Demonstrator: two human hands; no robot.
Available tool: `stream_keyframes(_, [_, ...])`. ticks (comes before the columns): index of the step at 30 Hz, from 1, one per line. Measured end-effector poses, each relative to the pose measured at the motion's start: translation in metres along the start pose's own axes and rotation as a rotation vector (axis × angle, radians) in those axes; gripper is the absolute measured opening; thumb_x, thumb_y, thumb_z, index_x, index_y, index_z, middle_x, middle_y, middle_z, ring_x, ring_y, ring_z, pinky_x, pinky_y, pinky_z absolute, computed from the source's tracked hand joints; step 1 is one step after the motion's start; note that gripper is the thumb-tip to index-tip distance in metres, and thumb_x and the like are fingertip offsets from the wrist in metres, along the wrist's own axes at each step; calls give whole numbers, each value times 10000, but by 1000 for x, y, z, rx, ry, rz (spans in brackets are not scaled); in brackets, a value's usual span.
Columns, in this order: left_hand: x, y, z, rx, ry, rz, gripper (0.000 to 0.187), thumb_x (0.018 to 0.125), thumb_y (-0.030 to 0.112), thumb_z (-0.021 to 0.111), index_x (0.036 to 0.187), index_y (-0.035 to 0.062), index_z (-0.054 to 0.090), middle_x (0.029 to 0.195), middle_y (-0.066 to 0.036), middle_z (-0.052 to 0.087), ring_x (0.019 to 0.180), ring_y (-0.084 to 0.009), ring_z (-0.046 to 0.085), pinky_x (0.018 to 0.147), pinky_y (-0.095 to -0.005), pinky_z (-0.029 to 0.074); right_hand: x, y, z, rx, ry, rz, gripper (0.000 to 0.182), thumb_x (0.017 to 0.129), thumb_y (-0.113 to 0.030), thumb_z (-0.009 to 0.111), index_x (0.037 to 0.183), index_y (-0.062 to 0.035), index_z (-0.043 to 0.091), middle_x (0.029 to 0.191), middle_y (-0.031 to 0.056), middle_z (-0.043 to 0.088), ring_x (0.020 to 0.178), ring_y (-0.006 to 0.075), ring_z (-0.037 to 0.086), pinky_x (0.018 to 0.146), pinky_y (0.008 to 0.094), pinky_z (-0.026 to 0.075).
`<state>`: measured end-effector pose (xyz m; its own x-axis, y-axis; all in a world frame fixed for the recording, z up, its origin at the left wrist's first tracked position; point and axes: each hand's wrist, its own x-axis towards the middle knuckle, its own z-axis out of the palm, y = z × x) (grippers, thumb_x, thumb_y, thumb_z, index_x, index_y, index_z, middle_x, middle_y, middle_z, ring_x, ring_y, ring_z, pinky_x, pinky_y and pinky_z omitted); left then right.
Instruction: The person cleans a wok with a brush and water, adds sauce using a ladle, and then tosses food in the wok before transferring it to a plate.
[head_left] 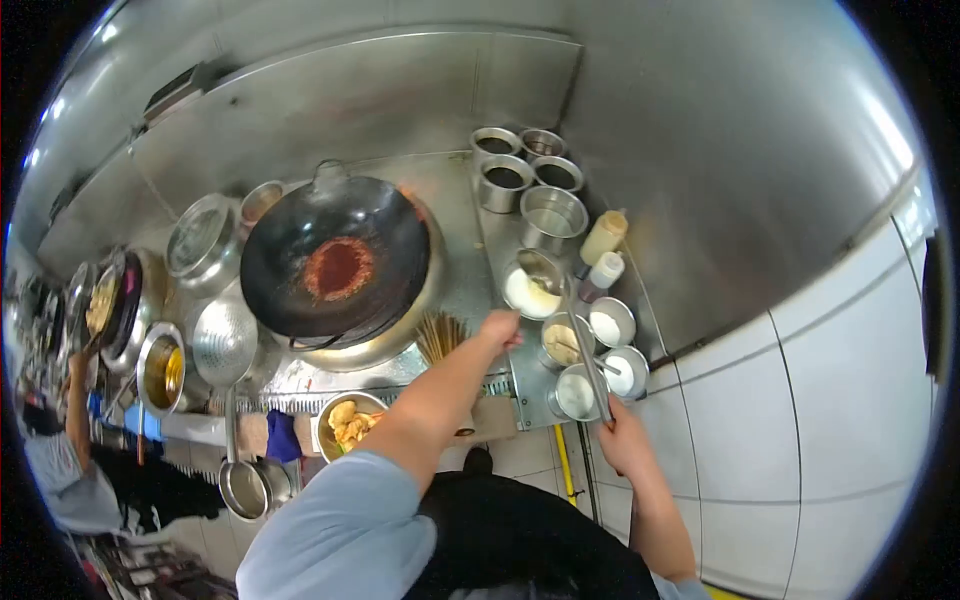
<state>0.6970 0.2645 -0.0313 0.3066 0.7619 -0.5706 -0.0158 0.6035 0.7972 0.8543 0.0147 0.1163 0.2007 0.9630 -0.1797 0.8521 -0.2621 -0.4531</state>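
Note:
My right hand point(626, 440) is closed around the handle of a long metal ladle point(590, 365). The ladle's bowl rests over a metal pot point(522, 303) with pale, whitish contents. Close to the front of that pot, my left hand point(500, 330) hangs with its fingers curled in and no object showing in them. A bamboo wok brush point(440, 338) stands beside my left forearm. On the stove to the left sits a black wok point(395, 265) with a reddish-brown sauce point(338, 270) in its middle.
Pots of dark liquid point(505, 178) and squeeze bottles point(604, 240) stand along the right wall. Small pots of white seasoning point(622, 372) flank the ladle handle. A bowl of fried pieces point(350, 425) and a perforated skimmer point(224, 345) lie left. Another person point(75, 470) works at far left.

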Motion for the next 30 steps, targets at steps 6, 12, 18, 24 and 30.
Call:
stream_keyframes(6, [30,-2,22,-157,103,-8,245,879,183,436,831,-3,589,689,-107,619,509,-175,589,398,-308,411,-7,-1,17,-121,50,-61,555,773,-62,521,1307,43,409,775,261,608,711,406,606,651,477,479])
stream_keyframes(12, [25,1,28,-139,82,9,317,935,231,447,759,-1,572,691,-100,606,506,-171,551,416,-313,394,-1,6,22,-383,116,-119,582,776,-12,485,1347,11,373,717,229,610,632,371,609,582,417,487])
stream_keyframes(18, [29,-3,25,-137,100,77,259,864,140,449,700,-8,585,596,-115,602,432,-178,533,366,-319,363,3,-9,-1,-184,21,34,549,792,-48,500,1321,47,390,728,228,609,648,358,617,580,428,481])
stream_keyframes(24, [34,-6,26,-189,111,56,224,838,102,447,700,-9,584,603,-122,604,430,-185,544,360,-315,372,-1,-13,-10,104,-51,49,541,798,-50,484,1324,39,391,703,214,598,618,347,607,553,412,471])
stream_keyframes(30, [37,-6,28,-243,115,-1,214,838,84,443,707,-13,580,608,-127,604,445,-188,555,357,-315,375,-8,-42,-20,1,-139,155,554,805,-105,505,1328,29,385,761,233,614,686,386,606,632,467,482])
